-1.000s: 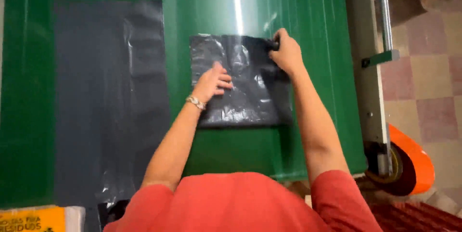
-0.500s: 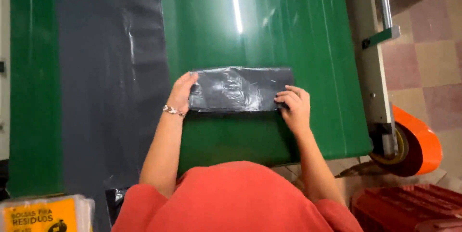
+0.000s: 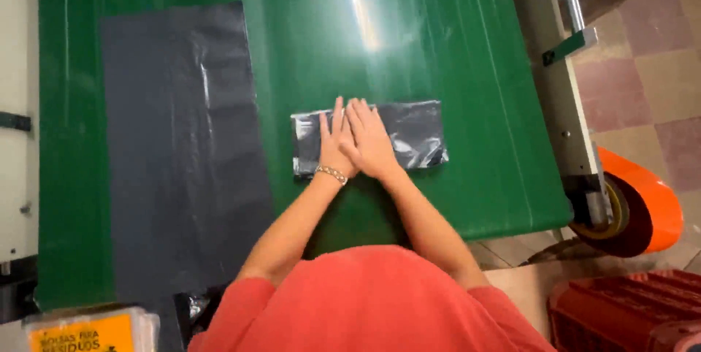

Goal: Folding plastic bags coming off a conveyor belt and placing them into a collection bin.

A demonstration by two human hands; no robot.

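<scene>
Both hands moved from the ends of the folded bag point(image 3: 409, 133) to its middle; left hand point(image 3: 330, 149) and right hand point(image 3: 369, 144) lay flat, open, holding nothing. Bag lay on the green table point(image 3: 467, 52), beside a flat sheet point(image 3: 182, 147). It seemed a pressing step; another fold would need a grip on an edge.

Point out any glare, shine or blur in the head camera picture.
Head view: a bright streak of glare runs down the green table above the hands; the folded black bag shows shiny highlights, as does the flat grey sheet along a crease; the left hand and right hand look sharp, not smeared; the yellow pack at the bottom edge is soft.
</scene>
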